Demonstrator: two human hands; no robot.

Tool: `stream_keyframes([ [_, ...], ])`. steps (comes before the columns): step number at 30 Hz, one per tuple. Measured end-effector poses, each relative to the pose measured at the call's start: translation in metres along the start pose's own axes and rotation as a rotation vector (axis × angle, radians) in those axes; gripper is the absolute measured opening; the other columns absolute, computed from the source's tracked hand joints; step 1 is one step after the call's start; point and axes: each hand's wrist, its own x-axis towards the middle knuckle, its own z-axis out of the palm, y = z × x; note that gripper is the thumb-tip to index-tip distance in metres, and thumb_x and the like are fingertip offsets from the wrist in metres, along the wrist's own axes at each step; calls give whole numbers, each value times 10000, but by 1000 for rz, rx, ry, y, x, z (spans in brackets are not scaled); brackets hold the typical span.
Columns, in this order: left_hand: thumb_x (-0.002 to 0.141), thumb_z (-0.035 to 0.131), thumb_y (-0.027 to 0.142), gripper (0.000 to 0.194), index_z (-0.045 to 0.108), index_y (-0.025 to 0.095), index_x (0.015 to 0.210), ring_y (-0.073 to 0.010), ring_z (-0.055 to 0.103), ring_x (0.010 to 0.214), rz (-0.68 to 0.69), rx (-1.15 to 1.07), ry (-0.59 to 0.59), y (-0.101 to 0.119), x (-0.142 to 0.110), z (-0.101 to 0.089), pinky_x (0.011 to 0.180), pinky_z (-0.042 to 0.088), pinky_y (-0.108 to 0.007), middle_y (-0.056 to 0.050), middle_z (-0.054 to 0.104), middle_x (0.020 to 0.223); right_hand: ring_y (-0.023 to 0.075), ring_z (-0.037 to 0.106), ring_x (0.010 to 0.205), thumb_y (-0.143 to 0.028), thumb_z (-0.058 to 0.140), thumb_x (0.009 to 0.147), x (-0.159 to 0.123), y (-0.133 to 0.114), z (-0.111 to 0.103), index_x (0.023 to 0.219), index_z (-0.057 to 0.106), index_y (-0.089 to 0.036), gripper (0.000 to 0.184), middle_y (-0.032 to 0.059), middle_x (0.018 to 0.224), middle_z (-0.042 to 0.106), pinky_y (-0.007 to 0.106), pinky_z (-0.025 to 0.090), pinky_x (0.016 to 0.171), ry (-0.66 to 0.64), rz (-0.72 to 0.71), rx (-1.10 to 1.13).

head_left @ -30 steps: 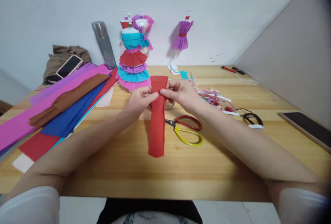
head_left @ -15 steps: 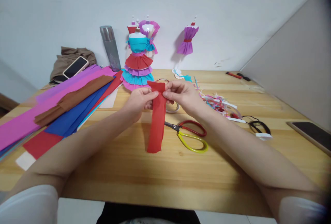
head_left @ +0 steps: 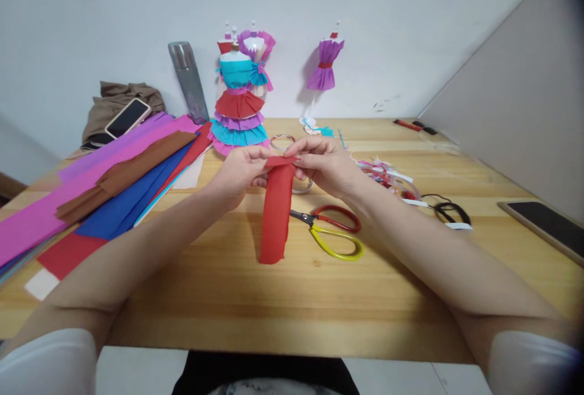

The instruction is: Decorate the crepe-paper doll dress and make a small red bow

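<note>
A red crepe paper strip (head_left: 276, 218) hangs down from between my two hands, its top end folded over toward me. My left hand (head_left: 244, 176) pinches the upper left edge of the strip. At the upper right, my right hand (head_left: 322, 165) grips the fold between thumb and fingers. Just right of the strip lie scissors (head_left: 335, 234) with one red and one yellow handle, their blade tips hidden behind the paper. Behind my hands a roll of tape (head_left: 283, 138) shows in part on the table.
Layered crepe paper sheets (head_left: 132, 182) cover the table's left side. Dress forms in paper dresses (head_left: 239, 103) and a grey bottle (head_left: 189, 81) stand at the back. Paper scraps (head_left: 383, 174), a black cord (head_left: 451, 215) and a phone (head_left: 545, 227) lie to the right.
The strip's top end, which stood up above my fingers, is now folded down flat. My right fingers have shifted onto the fold. The view has moved slightly.
</note>
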Motion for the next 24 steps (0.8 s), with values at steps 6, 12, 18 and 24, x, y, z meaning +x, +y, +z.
stream_keyframes([
  [6,846,753,248,121,723,139,803,-190,725,769,-52,-57,7,8,1,0,694,585,-280,-64,753,771,146,556,560,-332,823,702,1,2,-4,755,750,-281,103,1,620,620,315,442,550,-55,-90,-22],
  [12,908,689,397,291,758,124,833,-209,714,769,-137,-50,-37,12,0,-3,661,567,-296,-91,766,812,150,543,551,-470,828,706,2,5,-6,771,748,-261,233,6,601,607,324,430,560,-83,-88,-17],
  [18,808,711,162,163,654,134,657,-82,527,559,-24,76,31,10,-3,3,532,396,-206,-20,655,659,138,528,561,-619,861,708,-3,6,-1,773,718,-255,396,-1,649,610,309,419,553,-64,-115,-88],
  [24,786,717,176,211,602,151,611,-68,435,502,66,141,65,12,-4,5,496,343,-217,9,570,585,133,520,545,-537,857,761,-5,10,5,808,654,-244,360,-14,653,582,302,392,525,-48,-75,-98],
])
